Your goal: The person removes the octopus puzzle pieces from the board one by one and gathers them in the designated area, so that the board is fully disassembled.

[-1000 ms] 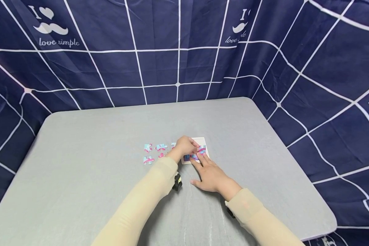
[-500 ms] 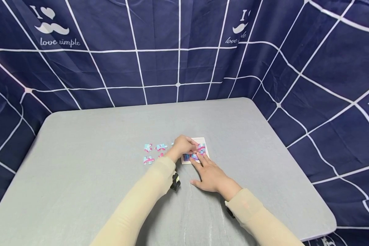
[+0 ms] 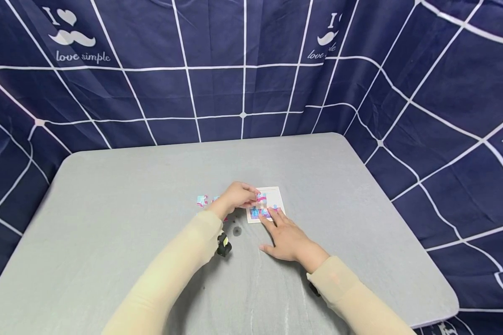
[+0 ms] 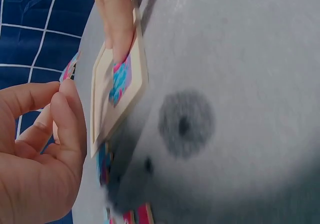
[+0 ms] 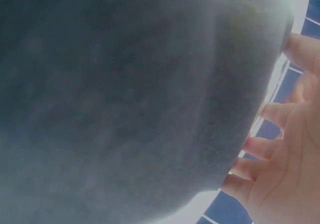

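Observation:
My left hand (image 3: pixel 237 195) pinches a pink and light-blue jigsaw piece (image 3: pixel 261 199) between thumb and fingertip. In the left wrist view that puzzle piece (image 4: pixel 70 66) stands tilted, raised above the white puzzle tray (image 4: pixel 125 119). Spread and straight, the fingers of my right hand (image 3: pixel 288 238) rest at the tray's near side, on the joined blue and purple pieces (image 3: pixel 256 213) in its bottom row. The far part of the puzzle tray (image 3: pixel 272 190) shows its bare white base. In the right wrist view, the right hand (image 5: pixel 287 169) has its fingertips down at the table surface.
Left of the tray lie loose jigsaw pieces (image 3: pixel 202 201), some hidden behind the left hand and sleeve. The grey table (image 3: pixel 142 186) reaches back to a dark blue curtain (image 3: pixel 214 88) with white lines.
My left hand has lifted the pink and light-blue piece from the tray's right side and moved left with it. The right hand has stayed in place.

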The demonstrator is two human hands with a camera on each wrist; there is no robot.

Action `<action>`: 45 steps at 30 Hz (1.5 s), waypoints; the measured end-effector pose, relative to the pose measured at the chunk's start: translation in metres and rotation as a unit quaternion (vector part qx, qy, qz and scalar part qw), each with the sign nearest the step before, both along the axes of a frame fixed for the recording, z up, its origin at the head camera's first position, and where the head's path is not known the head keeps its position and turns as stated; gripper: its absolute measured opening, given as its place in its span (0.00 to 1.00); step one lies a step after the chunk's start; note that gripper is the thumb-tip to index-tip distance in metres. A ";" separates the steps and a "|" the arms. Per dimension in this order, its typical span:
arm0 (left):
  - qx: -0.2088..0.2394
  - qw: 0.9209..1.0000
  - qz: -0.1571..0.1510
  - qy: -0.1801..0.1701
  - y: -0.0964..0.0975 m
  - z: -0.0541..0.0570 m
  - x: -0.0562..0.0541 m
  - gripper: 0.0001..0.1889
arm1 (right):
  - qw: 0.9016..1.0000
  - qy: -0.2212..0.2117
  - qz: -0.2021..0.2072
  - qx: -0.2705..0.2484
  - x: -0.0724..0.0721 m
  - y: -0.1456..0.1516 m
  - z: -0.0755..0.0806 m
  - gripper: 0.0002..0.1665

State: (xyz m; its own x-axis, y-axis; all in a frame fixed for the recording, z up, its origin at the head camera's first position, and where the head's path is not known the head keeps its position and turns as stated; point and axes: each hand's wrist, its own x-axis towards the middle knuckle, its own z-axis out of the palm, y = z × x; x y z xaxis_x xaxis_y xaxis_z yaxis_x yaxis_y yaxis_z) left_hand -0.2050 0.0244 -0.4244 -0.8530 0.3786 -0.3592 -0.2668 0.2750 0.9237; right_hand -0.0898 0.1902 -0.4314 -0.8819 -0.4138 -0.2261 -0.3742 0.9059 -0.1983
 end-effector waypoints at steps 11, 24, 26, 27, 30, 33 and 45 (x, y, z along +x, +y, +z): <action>-0.044 0.999 -0.027 0.008 -0.025 0.005 0.001 0.08 | 1.000 -0.006 -0.005 0.006 0.000 -0.001 0.002 0.48; -0.110 0.992 -0.069 -0.003 -0.051 0.010 0.004 0.04 | 1.000 -0.007 -0.007 0.005 0.001 -0.002 0.001 0.47; -0.122 0.990 -0.072 -0.005 -0.053 0.011 0.004 0.04 | 1.000 -0.007 -0.008 0.006 0.002 -0.002 0.001 0.47; -0.127 0.989 -0.072 -0.005 -0.054 0.011 0.004 0.04 | 1.000 -0.008 -0.008 0.006 0.002 -0.002 0.001 0.47; -0.134 0.989 -0.069 -0.012 -0.056 0.011 0.004 0.04 | 1.000 -0.008 -0.007 0.007 0.002 -0.002 0.001 0.47; -0.139 0.988 -0.066 -0.016 -0.056 0.009 0.005 0.04 | 1.000 -0.007 -0.005 0.008 0.002 -0.002 0.002 0.47; -0.164 0.984 -0.060 0.014 -0.053 0.008 0.011 0.03 | 1.000 -0.004 -0.004 0.005 0.001 -0.002 0.001 0.47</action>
